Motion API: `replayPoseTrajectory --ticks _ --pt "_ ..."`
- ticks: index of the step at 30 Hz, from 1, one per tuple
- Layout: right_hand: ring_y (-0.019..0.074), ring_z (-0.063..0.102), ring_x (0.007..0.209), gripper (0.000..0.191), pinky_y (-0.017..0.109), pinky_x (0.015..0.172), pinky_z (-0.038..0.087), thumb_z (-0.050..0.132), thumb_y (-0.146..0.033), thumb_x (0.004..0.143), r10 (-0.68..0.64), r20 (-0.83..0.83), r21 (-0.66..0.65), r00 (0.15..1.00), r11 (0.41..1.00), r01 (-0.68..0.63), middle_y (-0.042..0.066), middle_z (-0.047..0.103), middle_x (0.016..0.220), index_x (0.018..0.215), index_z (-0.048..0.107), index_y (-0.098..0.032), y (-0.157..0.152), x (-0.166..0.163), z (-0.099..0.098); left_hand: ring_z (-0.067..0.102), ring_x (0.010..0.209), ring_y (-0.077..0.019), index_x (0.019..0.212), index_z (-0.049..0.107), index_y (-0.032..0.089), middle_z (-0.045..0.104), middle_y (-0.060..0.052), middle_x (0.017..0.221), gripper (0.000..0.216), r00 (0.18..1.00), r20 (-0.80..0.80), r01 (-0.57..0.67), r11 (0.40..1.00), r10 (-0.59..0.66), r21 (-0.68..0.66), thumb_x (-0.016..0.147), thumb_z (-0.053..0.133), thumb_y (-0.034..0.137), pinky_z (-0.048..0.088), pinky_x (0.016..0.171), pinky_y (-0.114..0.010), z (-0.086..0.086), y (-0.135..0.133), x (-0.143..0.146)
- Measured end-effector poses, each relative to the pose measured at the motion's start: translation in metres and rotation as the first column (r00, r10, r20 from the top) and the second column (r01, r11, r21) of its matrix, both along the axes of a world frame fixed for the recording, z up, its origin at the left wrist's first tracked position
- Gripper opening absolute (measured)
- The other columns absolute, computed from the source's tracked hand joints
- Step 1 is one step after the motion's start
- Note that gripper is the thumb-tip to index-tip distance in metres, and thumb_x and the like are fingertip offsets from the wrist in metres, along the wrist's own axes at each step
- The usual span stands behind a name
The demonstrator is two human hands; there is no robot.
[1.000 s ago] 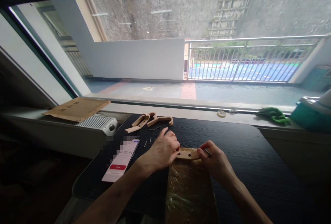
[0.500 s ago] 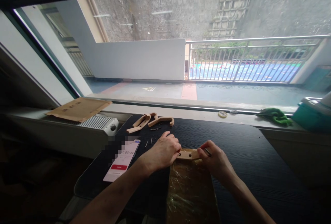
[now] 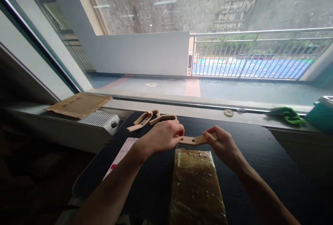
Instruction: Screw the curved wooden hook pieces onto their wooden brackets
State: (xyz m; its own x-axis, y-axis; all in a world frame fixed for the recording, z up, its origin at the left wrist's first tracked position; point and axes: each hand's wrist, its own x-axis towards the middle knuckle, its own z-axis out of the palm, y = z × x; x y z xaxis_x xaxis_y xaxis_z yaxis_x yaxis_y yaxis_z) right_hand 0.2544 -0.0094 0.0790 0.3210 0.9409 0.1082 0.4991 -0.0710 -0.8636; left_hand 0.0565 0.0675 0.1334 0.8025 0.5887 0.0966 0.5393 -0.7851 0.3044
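Note:
A pale wooden hook (image 3: 192, 140) with dark holes along its face spans both hands, just beyond the far end of a brown block wrapped in clear tape (image 3: 197, 187). My left hand (image 3: 166, 133) is closed, its fingertips pinching the hook's left end. Closed around the other end is my right hand (image 3: 221, 143); a short dark bit shows by its fingers, too small to name. Small marks or bumps dot the block's upper face. Beyond my left hand lie more wooden hooks (image 3: 142, 121), loosely grouped on the black table (image 3: 249, 148).
Partly behind my left forearm lies a phone (image 3: 121, 154). On the sill are a tape roll (image 3: 229, 113), a green cloth (image 3: 286, 117) and a teal container (image 3: 319, 115). A brown envelope (image 3: 79, 104) rests on a white heater (image 3: 101, 121) at the left.
Both hands have moved the wooden hook off the block's far end, away from me, uncovering the block's top. My left forearm now covers more of the phone, and the loose screws are hidden.

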Motion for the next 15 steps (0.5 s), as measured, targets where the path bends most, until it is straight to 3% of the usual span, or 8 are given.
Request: replayPoseTrajectory --ticks 8,15 --pt "0.0142 0.048 0.057 0.023 0.026 0.053 0.038 0.050 -0.041 0.076 0.052 0.014 -0.089 0.999 0.995 -0.051 0.000 0.055 0.061 0.074 0.057 -0.018 -0.001 -0.001 -0.014 0.056 0.074 -0.0145 0.078 0.062 0.018 0.061 -0.001 0.079 0.011 0.996 -0.069 0.056 0.998 -0.058 -0.022 0.082 0.051 0.019 0.040 0.068 -0.023 -0.008 -0.001 -0.005" --pt "0.0143 0.050 0.058 0.022 0.026 0.053 0.038 0.049 -0.042 0.077 0.067 0.039 -0.085 0.997 0.994 -0.064 0.000 0.058 0.064 0.075 0.056 -0.020 -0.010 -0.007 -0.016 0.057 0.075 -0.0148 0.078 0.062 0.019 0.061 -0.001 0.080 0.012 0.992 -0.116 0.059 0.998 -0.058 0.010 0.082 0.050 0.019 0.039 0.067 -0.024 -0.012 -0.013 -0.006"
